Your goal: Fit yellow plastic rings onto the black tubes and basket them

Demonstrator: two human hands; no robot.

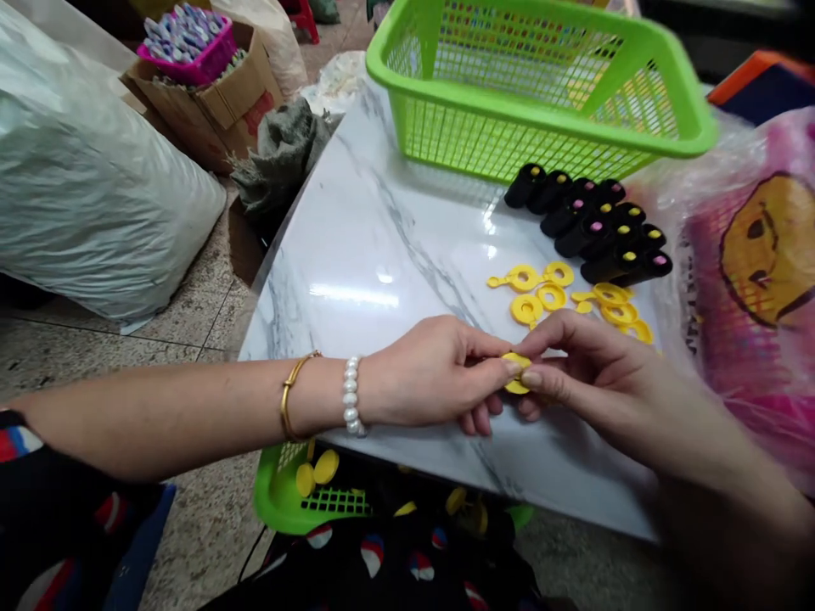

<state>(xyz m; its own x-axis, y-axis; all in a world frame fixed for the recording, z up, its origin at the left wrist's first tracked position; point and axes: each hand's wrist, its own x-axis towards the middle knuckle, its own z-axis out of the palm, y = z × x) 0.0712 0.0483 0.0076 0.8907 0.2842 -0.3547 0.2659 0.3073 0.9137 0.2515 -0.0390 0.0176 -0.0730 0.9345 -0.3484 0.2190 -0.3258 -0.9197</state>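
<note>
The left hand [433, 373] and right hand [586, 365] meet just above the marble-patterned counter [356, 255], both grips clamped on a yellow plastic cap [517, 373], which sits pinched between the fingertips with its rim showing. Just beyond the right hand lie more yellow tethered caps [551, 293], then rows of black tubes [598, 225] with yellow or pink tips, beside a green plastic basket [509, 110]. Below the counter's edge, a second green basket [286, 496] holds yellow caps.
</note>
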